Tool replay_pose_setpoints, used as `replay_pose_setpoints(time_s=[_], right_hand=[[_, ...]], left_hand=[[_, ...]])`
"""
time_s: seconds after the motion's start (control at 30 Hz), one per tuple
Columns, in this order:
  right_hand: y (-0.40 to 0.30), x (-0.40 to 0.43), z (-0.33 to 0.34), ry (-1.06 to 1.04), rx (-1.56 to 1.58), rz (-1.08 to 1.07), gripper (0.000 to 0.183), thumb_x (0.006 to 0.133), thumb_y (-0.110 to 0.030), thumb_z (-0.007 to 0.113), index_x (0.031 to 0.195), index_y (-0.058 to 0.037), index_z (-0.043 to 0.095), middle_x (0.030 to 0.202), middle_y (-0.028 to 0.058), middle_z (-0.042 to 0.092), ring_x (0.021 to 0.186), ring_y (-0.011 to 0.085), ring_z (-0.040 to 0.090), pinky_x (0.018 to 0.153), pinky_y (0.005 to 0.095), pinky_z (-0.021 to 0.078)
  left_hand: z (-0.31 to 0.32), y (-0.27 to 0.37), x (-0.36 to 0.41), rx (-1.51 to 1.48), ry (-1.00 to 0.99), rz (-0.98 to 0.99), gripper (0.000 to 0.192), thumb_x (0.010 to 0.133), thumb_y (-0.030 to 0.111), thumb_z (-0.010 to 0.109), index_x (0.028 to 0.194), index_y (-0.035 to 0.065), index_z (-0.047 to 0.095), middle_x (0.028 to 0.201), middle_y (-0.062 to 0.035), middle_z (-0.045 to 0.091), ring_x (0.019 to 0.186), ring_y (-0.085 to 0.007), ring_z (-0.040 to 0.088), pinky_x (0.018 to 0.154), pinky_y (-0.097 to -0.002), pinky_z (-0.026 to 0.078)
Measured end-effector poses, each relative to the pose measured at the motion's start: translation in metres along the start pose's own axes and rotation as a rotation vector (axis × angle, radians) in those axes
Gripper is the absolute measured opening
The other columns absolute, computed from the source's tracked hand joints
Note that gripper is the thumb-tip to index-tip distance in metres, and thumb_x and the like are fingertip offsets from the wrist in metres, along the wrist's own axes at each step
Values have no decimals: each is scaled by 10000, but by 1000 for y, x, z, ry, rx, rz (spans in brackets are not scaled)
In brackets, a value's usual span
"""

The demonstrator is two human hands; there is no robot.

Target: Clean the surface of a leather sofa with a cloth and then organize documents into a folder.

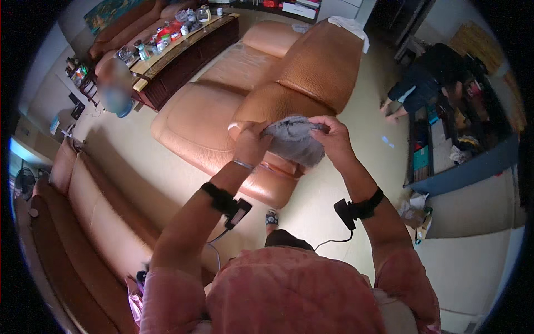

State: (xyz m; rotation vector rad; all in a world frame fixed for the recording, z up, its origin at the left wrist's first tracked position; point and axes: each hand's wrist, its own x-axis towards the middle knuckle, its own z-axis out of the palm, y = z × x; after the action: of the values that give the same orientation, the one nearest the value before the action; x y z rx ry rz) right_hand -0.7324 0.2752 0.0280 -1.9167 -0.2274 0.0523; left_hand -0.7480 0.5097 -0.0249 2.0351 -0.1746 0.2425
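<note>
A grey, fuzzy piece of fabric [296, 140] is stretched between my hands, its kind hard to tell. My left hand [252, 144] grips its left edge, and my right hand [332, 135] pinches its upper right edge. The cloth hangs down between them. Behind and beneath it stands a tan leather sofa [192, 121], its back and arm showing. A white cloth [348, 27] lies over the far end of the sofa's back. Both forearms wear black straps with small devices and cables.
A long wooden table [187, 48] holds cups and jars. Another brown leather sofa [104, 204] runs along the left. At right, a person [429, 79] bends over a dark open frame [459, 171] filled with items. A paper bag [417, 215] sits nearby. A blurred figure [114, 83] is beside the table.
</note>
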Motion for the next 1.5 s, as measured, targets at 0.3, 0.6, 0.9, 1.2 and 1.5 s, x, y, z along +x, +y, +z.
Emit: replay_pose_setpoints(time_s=[0.3, 0.6, 0.9, 1.2, 1.5], right_hand=[[102, 82, 21, -123, -1076, -355, 777, 748, -283, 718, 1365, -2, 338, 1445, 232, 224, 1305, 500, 192, 1073, 587, 192], [89, 104, 44, -147, -1299, -206, 832, 744, -407, 685, 1365, 17, 328, 1462, 233, 205, 1348, 473, 151, 1065, 601, 180], [79, 119, 67, -188, -1249, -194, 794, 708, -229, 682, 1311, 136, 318, 1462, 237, 199, 1348, 447, 174, 1092, 517, 223], [84, 197, 92, -252, -1154, -379, 735, 746, -260, 619, 1313, 107, 329, 1434, 250, 256, 1341, 424, 227, 1085, 525, 229], [78, 282, 148, -455, -1267, -432, 592, 794, -272, 570, 1279, 38, 431, 1426, 148, 338, 1319, 334, 303, 1076, 456, 266]], left_hand=[[81, -53, 82, 666, -117, 157, 699, 812, 410, 597, 1424, 203, 329, 1485, -134, 266, 1358, -393, 228, 1077, -542, 215], [82, -81, 103, 603, -138, 270, 650, 798, 353, 610, 1382, 172, 389, 1461, -130, 308, 1311, -409, 306, 1047, -548, 260], [72, -104, 119, 425, -173, 324, 649, 782, 334, 623, 1354, 107, 419, 1446, -130, 334, 1324, -380, 291, 1055, -530, 254], [50, -142, 168, 448, -158, 187, 600, 821, 334, 595, 1346, 97, 427, 1418, -120, 368, 1315, -358, 311, 1071, -478, 256], [18, -221, 190, 375, -240, 47, 501, 898, 345, 485, 1313, 66, 453, 1438, -198, 324, 1299, -387, 336, 1078, -457, 283]])
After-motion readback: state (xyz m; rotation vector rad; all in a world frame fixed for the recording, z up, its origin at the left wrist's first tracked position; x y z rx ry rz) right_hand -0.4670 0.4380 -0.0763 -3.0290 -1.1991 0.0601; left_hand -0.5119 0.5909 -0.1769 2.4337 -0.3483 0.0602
